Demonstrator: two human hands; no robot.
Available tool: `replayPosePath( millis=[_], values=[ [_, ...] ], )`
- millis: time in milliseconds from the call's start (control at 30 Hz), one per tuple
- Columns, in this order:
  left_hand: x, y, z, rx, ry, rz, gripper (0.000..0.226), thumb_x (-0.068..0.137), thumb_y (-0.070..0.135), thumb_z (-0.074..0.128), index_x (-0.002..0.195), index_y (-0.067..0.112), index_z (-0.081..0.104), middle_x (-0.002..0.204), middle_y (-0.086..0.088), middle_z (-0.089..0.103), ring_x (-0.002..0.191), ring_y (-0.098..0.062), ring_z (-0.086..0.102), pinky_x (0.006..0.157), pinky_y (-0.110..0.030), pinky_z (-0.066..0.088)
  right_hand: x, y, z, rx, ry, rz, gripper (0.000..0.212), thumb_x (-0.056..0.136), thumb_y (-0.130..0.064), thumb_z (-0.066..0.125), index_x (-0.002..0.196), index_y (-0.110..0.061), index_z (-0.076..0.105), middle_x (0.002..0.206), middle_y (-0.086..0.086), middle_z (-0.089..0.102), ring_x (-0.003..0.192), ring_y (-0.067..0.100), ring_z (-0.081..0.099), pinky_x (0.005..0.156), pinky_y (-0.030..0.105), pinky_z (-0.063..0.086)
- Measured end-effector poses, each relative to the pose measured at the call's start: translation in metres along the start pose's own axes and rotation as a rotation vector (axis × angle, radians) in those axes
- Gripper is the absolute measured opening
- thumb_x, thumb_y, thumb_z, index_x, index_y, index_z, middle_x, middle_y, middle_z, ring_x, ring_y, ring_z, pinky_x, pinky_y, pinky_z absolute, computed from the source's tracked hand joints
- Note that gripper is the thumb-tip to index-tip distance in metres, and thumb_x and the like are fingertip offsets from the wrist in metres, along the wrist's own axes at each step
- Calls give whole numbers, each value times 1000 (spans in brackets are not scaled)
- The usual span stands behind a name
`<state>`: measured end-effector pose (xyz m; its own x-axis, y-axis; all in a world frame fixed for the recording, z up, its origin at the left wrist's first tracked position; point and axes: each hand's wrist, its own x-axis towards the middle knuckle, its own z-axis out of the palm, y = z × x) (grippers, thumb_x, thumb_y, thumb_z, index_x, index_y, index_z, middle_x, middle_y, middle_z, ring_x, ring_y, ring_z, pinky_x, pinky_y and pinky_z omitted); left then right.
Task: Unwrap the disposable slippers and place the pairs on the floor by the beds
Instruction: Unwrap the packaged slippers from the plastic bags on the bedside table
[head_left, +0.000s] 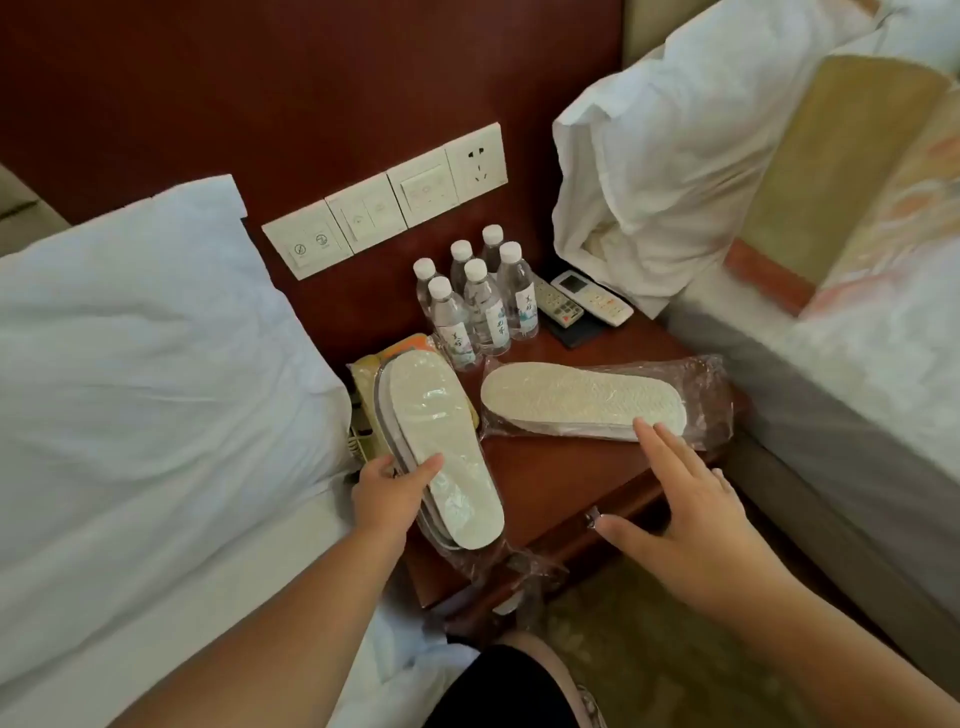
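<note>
Two wrapped pairs of disposable slippers lie on the nightstand (561, 499) between the beds, both still sealed in clear film.

Nearest the left bed (145, 389), the left hand (387, 493) is closed around the first wrapped pair (441, 447), thumb on the upturned white sole and the other digits tucked beneath and out of sight. This pair runs along the nightstand's left edge, its near end overhanging the front edge, and its far end rests on an orange-and-yellow packet (410, 345). The loose tail of film hangs off the front edge; I judge that slack end to be the easiest place to tear or peel.

Six water bottles (475, 301) stand toward the back edge, with two remote controls (582, 301) to their right.

The second wrapped pair (587, 402) lies crosswise, sole up, reaching toward the right edge. The right hand (691, 519) is open with fingers spread, its fingertips (647, 431) at or just touching the near side of that package, gripping nothing.

As for handling, these slippers look very light, thin and flexible, so little grip force should be needed. The film is glossy and probably slippery, likely to slide over the sole when pinched. Holding across the middle, sole and upper together, should steady a pair while the other hand pulls the wrap at its bunched end. The bottles stand close behind, so a careless tug could knock them.
</note>
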<state>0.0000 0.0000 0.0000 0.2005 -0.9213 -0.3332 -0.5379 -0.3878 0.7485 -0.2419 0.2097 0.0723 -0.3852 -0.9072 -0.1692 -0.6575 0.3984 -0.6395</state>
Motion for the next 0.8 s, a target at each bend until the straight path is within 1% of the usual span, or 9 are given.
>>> replayPosePath(
  millis=[100,200,333,400,533,633,700,767,800],
  values=[
    [8,-10,-8,-95,-61,9,91,59,43,89,134,13,49,126,-7,58,98,-21,55,80,-33,45,-6,-13,16,-5,26,-24,102,81,-65,62,152,-44,-8,163,-16,-1,150,9,1,119,44,-1],
    [18,-17,-13,-266,-194,-83,84,66,27,89,137,11,48,123,-8,61,103,-26,61,88,-42,53,-15,-31,33,-32,34,-56,102,82,-63,63,153,-43,-7,164,-15,-2,150,10,1,121,47,0],
    [17,-18,-26,-420,-325,-79,39,77,13,80,112,10,63,90,-4,73,75,-19,71,56,-30,57,-24,-63,44,-92,36,-71,101,83,-59,65,152,-44,-8,164,-13,-3,150,12,-1,121,47,-1],
    [10,-16,-35,-501,-367,-69,28,80,10,77,105,12,65,85,-3,74,70,-16,72,51,-28,55,-27,-78,46,-114,41,-80,102,83,-58,66,152,-44,-8,164,-11,-3,150,13,0,120,46,0],
    [-2,-13,-59,-673,-515,-43,27,85,9,71,111,11,64,101,-8,74,88,-24,72,68,-40,59,-29,-102,47,-102,46,-87,104,79,-60,69,151,-47,-5,165,-12,-1,150,17,5,120,48,16],
    [-19,-9,-73,-870,-672,-15,27,87,7,67,113,9,62,107,-13,72,94,-27,70,74,-45,58,-28,-115,49,88,23,-36,107,73,-60,75,151,-49,2,164,-13,10,148,15,17,115,40,29],
    [-34,-7,-82,-1001,-753,-4,25,85,6,68,109,10,62,106,-15,71,93,-28,70,73,-44,58,-29,-127,51,340,-34,66,110,69,-55,80,151,-49,9,159,-12,27,138,14,39,105,37,43],
    [-48,-5,-88,-1092,-841,6,32,81,9,70,113,10,62,112,-16,70,100,-30,68,82,-47,56,-35,-140,53,559,-120,134,102,69,-47,84,150,-47,21,140,-11,52,105,8,67,78,30,58],
    [-55,-5,-91,-1116,-886,15,36,81,11,70,116,10,63,116,-15,68,105,-31,66,87,-49,54,-39,-146,54,634,-148,127,93,71,-42,84,147,-44,30,124,-11,61,88,7,73,68,28,60]
  ],
)
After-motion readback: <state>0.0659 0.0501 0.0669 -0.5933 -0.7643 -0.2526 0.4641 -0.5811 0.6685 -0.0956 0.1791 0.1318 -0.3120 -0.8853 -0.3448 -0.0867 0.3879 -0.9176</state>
